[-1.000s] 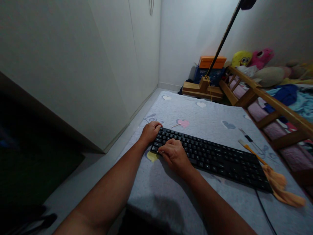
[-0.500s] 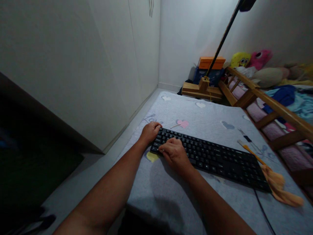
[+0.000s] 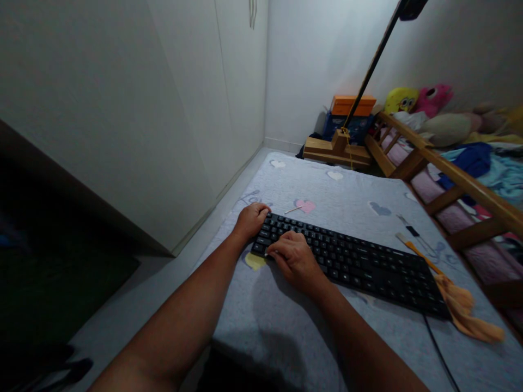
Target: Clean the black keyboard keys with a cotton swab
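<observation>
A black keyboard (image 3: 368, 267) lies at a slant on the cloth-covered surface. Its far left corner is gripped by my left hand (image 3: 250, 220), fingers closed over the edge. Over the near left keys, my right hand (image 3: 295, 258) is closed in a pinch on a cotton swab (image 3: 267, 254); only its small white tip shows, close to the keys at the near edge. The rest of the swab is hidden by the fingers. Just beyond the keyboard lies another cotton swab (image 3: 293, 209), beside a printed pink heart.
An orange cloth (image 3: 461, 310), a brush with an orange handle (image 3: 402, 238) and a black-and-metal tool (image 3: 412, 231) lie at the keyboard's right. A cable (image 3: 437, 348) runs toward me. A white cabinet (image 3: 196, 109) stands left, a wooden bed rail (image 3: 461, 174) right.
My right hand has shifted very slightly to the right, with the white swab tip showing more clearly near the keys. My left hand keeps its hold on the keyboard corner.
</observation>
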The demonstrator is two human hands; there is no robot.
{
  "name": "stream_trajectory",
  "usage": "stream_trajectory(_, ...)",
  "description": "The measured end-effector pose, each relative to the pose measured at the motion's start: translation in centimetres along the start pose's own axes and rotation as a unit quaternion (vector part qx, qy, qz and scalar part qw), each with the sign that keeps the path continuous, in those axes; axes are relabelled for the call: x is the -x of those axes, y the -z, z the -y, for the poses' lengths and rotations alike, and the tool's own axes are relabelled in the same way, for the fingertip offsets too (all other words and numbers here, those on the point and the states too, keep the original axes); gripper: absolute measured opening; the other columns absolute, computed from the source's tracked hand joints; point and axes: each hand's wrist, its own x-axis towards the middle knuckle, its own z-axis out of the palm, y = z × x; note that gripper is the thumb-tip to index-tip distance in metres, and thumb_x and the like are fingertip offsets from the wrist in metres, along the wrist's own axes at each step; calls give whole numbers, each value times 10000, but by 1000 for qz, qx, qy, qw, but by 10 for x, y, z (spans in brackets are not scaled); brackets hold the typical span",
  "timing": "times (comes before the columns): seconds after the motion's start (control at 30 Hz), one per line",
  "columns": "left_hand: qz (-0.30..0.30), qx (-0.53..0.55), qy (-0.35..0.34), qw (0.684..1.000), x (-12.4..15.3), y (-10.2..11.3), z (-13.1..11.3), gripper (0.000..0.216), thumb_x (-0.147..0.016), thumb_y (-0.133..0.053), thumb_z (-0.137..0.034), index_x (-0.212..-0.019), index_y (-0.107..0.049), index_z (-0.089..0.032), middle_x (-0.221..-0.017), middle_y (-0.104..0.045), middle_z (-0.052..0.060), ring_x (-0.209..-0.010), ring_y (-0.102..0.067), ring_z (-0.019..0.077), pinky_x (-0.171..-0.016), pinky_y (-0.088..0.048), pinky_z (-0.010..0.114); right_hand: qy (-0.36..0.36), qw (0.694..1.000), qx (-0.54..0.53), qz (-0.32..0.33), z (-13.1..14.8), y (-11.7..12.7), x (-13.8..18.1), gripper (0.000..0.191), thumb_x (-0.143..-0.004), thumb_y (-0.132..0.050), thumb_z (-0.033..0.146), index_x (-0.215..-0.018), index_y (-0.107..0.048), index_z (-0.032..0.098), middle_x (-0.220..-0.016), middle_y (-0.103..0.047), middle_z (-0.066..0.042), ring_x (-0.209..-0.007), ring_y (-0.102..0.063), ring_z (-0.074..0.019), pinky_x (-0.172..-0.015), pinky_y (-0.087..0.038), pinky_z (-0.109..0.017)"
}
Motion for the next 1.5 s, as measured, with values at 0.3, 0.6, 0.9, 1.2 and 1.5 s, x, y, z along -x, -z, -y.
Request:
stream_trajectory(0.3,-1,6,-1,1000,1,1,2,305,-893,-466,-263,-893,-764,-193,-954,-762,71,-968,-683,219,-925,-502,328,-17,999,13,24,-4,13,4,141,-918,-625,124,-890,-749,186,-837,-742,-54,-894,-614,-216,-846,-393,-382)
stream_trajectory(0.6,2,2,4,1000,1,1,2,303,-880,-472,-267,-895,-766,-197,-952,-762,69,-953,-684,224,-913,-508,341,-22,1000,5,21,-6,14,6,145,-919,-630,121,-877,-749,192,-818,-739,-41,-880,-612,-214,-841,-391,-380)
stream_trajectory(0.9,3,-4,8,1000,1,1,0,306,-888,-462,-270,-898,-759,-199,-981,-761,75,-979,-682,225,-924,-500,338,-33,999,21,-15,-10,4,5,138,-921,-640,148,-886,-763,199,-804,-727,-50,-865,-595,-214,-818,-399,-370)
stream_trajectory(1.2,4,-7,12,1000,1,2,0,296,-885,-471,-265,-890,-762,-207,-974,-765,67,-972,-684,224,-922,-506,332,-32,999,28,-13,-8,7,4,153,-930,-623,146,-886,-755,208,-811,-731,-49,-872,-574,-215,-821,-389,-375)
stream_trajectory(1.5,7,4,6,1000,1,2,0,301,-881,-467,-269,-889,-759,-193,-960,-759,73,-960,-683,224,-925,-505,337,-11,1000,16,16,-4,8,6,124,-921,-643,143,-887,-755,183,-826,-744,-50,-886,-598,-214,-837,-378,-380)
